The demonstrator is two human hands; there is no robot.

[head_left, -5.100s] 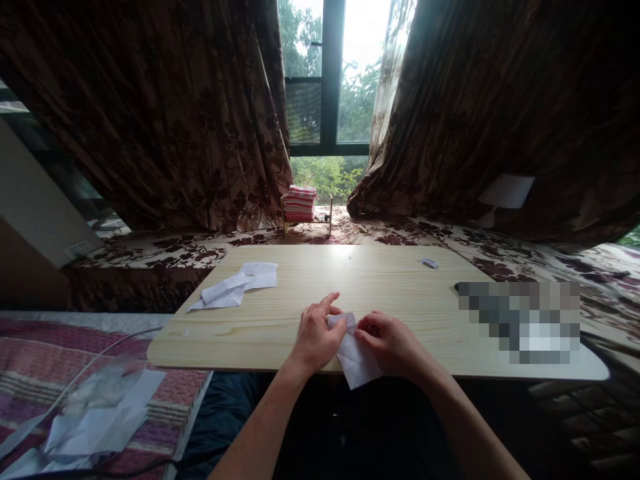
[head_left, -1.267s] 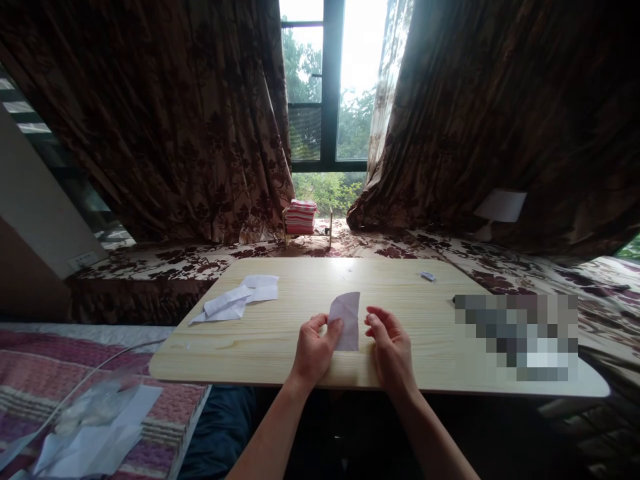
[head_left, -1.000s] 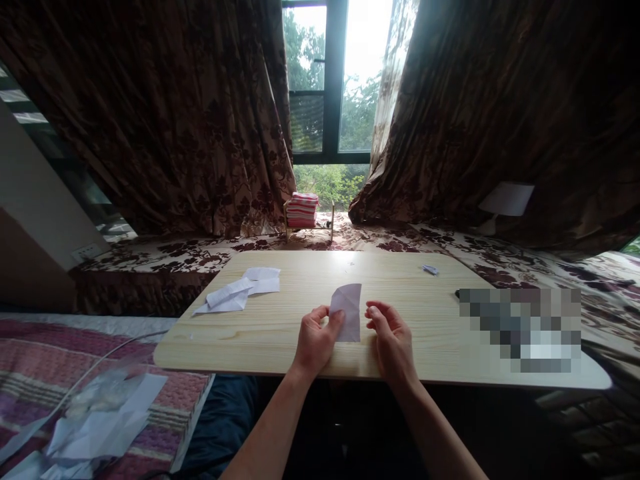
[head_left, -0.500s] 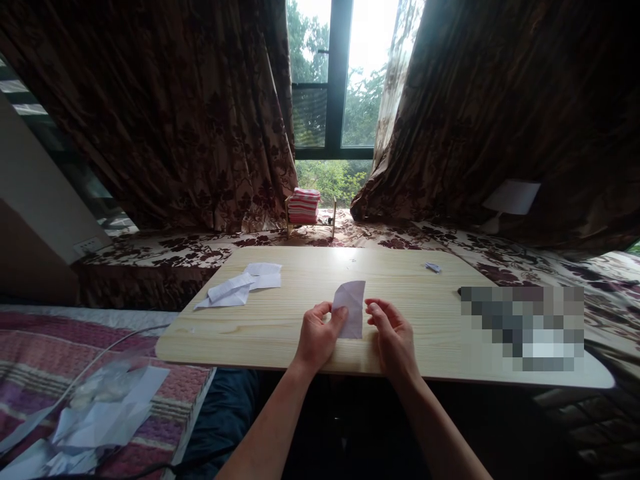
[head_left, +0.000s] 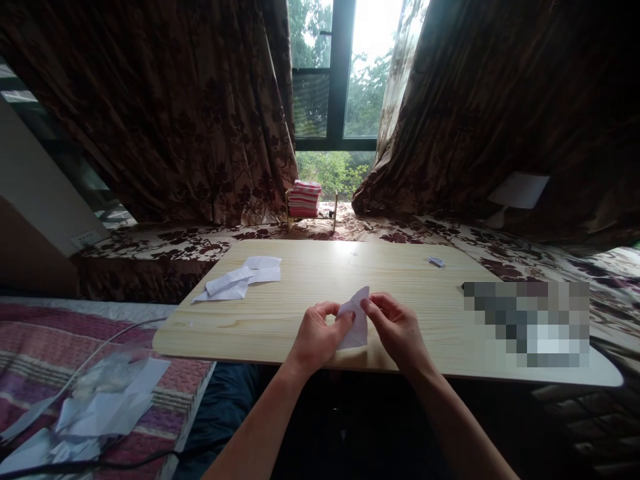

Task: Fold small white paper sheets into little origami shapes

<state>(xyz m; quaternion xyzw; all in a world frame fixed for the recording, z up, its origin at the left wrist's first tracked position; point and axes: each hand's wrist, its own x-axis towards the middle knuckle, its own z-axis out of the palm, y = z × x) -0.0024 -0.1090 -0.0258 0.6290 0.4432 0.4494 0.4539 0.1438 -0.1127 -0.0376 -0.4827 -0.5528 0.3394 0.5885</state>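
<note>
A small folded piece of white paper (head_left: 356, 320) stands upright over the near edge of the light wooden table (head_left: 280, 313). My left hand (head_left: 316, 337) pinches its left edge between thumb and fingers. My right hand (head_left: 395, 328) pinches the upper right edge near the paper's pointed tip. Both hands hover just above the tabletop, close together.
Folded white paper pieces (head_left: 240, 280) lie at the table's left rear. A tiny paper scrap (head_left: 437, 261) sits at the right rear. A blurred patch (head_left: 525, 320) covers the right side. Crumpled plastic and paper (head_left: 95, 407) lie on the striped bedding at left. Curtains and a window stand behind.
My right hand has closed onto the paper's top right edge, bending it so the top now forms a point. Five seconds ago the paper lay lower at the table's near edge.
</note>
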